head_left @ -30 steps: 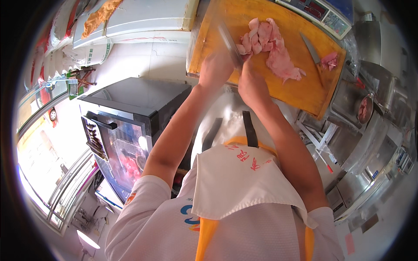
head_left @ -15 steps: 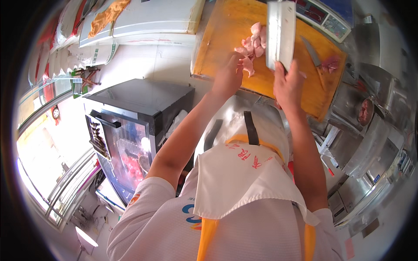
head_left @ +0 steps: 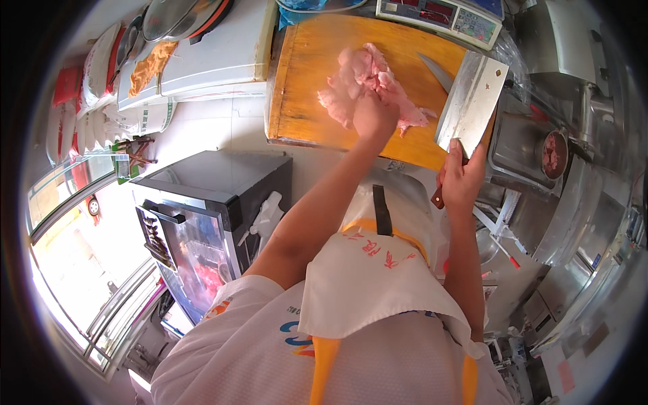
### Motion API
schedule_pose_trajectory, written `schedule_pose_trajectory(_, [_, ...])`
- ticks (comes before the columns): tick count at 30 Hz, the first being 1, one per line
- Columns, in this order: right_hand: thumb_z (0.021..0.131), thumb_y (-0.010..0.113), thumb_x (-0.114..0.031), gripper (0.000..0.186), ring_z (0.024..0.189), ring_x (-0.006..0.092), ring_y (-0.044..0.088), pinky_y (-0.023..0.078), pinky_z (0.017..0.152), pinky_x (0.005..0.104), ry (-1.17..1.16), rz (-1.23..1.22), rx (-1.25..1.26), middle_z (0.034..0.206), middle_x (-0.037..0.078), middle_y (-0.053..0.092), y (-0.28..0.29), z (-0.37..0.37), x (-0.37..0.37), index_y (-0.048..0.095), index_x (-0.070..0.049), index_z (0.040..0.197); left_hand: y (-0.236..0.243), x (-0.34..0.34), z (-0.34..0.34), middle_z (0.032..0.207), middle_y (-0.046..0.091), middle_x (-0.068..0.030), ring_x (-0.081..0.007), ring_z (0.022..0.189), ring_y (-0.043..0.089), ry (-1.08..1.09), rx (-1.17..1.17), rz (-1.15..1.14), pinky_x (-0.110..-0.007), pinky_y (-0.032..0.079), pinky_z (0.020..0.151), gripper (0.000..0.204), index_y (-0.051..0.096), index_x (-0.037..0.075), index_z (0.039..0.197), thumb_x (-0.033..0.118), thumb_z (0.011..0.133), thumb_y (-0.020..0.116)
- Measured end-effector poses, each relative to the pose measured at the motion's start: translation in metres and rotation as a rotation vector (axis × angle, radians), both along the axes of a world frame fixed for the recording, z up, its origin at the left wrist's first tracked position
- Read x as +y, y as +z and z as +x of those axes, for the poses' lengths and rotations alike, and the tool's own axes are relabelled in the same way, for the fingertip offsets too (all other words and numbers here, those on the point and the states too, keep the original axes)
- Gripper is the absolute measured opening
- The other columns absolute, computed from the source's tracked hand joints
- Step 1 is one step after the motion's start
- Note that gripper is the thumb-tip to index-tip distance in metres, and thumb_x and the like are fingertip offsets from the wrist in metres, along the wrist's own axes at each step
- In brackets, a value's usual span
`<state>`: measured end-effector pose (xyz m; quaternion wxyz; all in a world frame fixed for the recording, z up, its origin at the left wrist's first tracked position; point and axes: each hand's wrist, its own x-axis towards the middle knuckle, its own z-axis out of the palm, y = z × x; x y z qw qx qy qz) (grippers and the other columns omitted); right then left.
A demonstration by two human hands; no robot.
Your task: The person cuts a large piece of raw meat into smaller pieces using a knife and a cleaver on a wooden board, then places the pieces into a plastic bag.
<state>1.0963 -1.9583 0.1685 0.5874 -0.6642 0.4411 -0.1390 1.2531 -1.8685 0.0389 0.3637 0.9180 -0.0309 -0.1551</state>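
Bright daylight glares through the window [head_left: 74, 270]; fisheye edges bend, perhaps slightly soft.

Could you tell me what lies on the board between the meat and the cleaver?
A slim knife lies on the cutting board between the raw meat and the cleaver, in the head view.
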Motion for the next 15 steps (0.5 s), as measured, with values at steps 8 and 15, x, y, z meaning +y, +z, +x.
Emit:
schedule_pose_trajectory(8, [0.109,0.057,-0.016,0.017,0.042,0.0070,0.041,0.036,0.038,0.0278,0.076,-0.026,0.011,0.062,0.002,0.049,-0.002,-0.025,-0.030,0.046,-0.003,0.108,0.045,-0.009,0.029,0.094,0.071,-0.0085,-0.0199,0.082,0.068,0.137,0.040,-0.522,-0.038,0.057,0.076,0.020,0.069,0.004,0.099,0.018,0.086,0.073])
schedule_pose_trajectory(15, [0.106,0.061,-0.021,0.022,0.042,0.0130,0.053,0.038,0.039,0.0324,0.145,-0.026,0.065,0.059,0.008,0.059,0.000,-0.039,-0.048,0.050,-0.002,0.109,0.137,0.005,0.044,0.104,0.068,-0.0081,-0.0204,0.095,0.066,-0.326,0.286,-0.602,-0.033,0.054,0.082,0.012,0.065,0.004,0.102,0.012,0.094,0.063])
